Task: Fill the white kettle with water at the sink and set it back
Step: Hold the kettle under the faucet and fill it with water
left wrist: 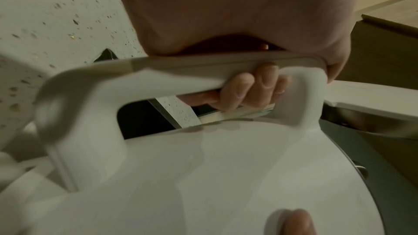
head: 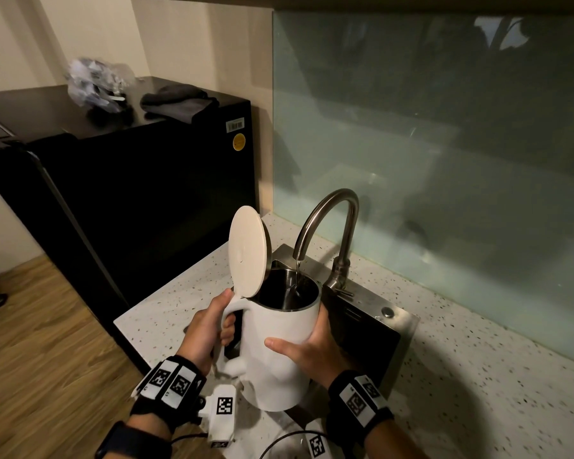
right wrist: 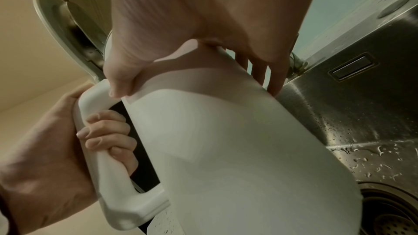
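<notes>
The white kettle (head: 280,356) hangs over the steel sink (head: 391,339), tilted a little, with its round lid (head: 248,256) flipped up. A thin stream of water runs from the curved tap (head: 325,223) into its open mouth. My left hand (head: 209,329) grips the kettle's handle (left wrist: 203,76), fingers curled through the loop and thumb up near the lid hinge. My right hand (head: 307,352) cups the kettle's body (right wrist: 237,149), thumb across the near side and fingers wrapped round the far side. The water level inside is hidden.
The sink is set in a speckled white counter (head: 478,376) with a glass splashback (head: 444,134) behind. A black fridge (head: 140,200) stands to the left, with a grey cloth (head: 179,102) and a crumpled bag (head: 95,82) on top. A black cord (head: 279,442) lies on the counter's near edge.
</notes>
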Action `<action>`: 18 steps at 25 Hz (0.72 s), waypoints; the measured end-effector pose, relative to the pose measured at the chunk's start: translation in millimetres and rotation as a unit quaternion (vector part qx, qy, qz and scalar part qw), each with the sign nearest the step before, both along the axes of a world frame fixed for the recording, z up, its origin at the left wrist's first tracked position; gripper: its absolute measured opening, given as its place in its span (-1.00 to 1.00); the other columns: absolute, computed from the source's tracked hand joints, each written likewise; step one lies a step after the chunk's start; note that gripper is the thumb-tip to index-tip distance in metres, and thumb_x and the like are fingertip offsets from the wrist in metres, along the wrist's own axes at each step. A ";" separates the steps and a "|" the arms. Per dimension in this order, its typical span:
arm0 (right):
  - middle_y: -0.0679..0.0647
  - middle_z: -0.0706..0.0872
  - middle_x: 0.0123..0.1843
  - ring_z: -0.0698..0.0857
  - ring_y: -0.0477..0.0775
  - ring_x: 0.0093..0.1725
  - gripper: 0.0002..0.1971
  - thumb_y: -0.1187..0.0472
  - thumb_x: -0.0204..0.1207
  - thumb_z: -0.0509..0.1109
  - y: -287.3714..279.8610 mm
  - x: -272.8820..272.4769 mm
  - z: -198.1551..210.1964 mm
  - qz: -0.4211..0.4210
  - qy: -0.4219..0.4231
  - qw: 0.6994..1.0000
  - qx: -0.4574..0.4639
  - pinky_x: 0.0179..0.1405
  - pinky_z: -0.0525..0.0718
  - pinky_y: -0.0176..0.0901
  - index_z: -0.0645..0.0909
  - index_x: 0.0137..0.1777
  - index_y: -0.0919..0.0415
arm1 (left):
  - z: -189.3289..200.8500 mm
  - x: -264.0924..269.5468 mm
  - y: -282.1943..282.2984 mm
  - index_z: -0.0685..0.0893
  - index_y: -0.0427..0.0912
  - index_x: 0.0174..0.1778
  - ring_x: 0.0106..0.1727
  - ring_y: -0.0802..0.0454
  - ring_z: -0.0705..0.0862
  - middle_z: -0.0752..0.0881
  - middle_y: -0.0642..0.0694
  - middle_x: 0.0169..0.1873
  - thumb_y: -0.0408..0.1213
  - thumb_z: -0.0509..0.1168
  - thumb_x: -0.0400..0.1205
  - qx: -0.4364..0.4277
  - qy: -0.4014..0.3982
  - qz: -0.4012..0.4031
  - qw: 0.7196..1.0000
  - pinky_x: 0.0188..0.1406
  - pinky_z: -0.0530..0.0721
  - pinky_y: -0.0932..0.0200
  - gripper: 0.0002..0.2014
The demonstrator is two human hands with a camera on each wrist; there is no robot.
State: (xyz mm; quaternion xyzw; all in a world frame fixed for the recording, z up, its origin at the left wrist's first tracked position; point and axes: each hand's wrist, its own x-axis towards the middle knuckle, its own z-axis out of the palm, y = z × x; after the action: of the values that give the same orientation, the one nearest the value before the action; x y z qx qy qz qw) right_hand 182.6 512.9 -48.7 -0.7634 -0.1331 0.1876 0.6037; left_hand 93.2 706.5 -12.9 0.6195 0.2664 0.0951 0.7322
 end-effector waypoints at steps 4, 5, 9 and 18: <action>-0.22 0.56 0.33 0.63 -0.27 0.23 0.18 0.02 0.08 0.86 0.0 0.2 -0.2 -0.003 -0.001 1.000 0.000 -0.02 0.64 -0.42 0.19 0.62 -0.11 | 0.5 0.2 -0.2 0.50 -0.11 -0.50 -0.51 0.00 0.37 0.40 -0.11 -0.57 0.40 0.33 0.40 0.004 0.004 0.000 1.000 -0.27 0.42 0.02 -0.42; -0.23 0.56 0.32 0.63 -0.27 0.22 0.17 0.03 0.08 0.86 -0.1 0.1 -0.1 -0.004 -0.001 1.000 0.001 -0.04 0.65 -0.44 0.19 0.63 -0.11 | 0.7 0.3 -0.3 0.50 -0.11 -0.49 -0.51 0.00 0.37 0.40 -0.11 -0.57 0.40 0.33 0.39 0.004 0.004 0.000 1.000 -0.27 0.42 0.02 -0.42; -0.24 0.55 0.30 0.63 -0.26 0.21 0.19 0.02 0.09 0.86 -0.4 -0.1 -0.1 -0.003 0.001 1.000 -0.003 -0.07 0.65 -0.46 0.17 0.64 -0.11 | 1.1 1.1 -0.4 0.50 -0.12 -0.49 -0.51 0.00 0.37 0.40 -0.11 -0.56 0.40 0.32 0.39 0.006 0.004 -0.001 1.000 -0.28 0.41 0.02 -0.42; -0.19 0.56 0.37 0.65 -0.19 0.26 0.25 -0.08 0.00 0.85 0.5 1.0 -4.1 -0.004 0.006 1.000 -0.003 0.05 0.67 -0.35 0.16 0.66 -0.12 | 1.6 1.5 -0.7 0.49 -0.12 -0.50 -0.53 0.01 0.37 0.39 -0.11 -0.57 0.39 0.33 0.38 0.002 0.006 0.001 1.000 -0.31 0.42 0.04 -0.42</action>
State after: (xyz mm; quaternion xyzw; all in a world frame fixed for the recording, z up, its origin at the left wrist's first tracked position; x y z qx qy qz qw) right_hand 183.7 513.3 -52.8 -0.7642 -0.1259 0.1906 0.6032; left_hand 94.7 705.9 -11.3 0.6216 0.2712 0.0923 0.7291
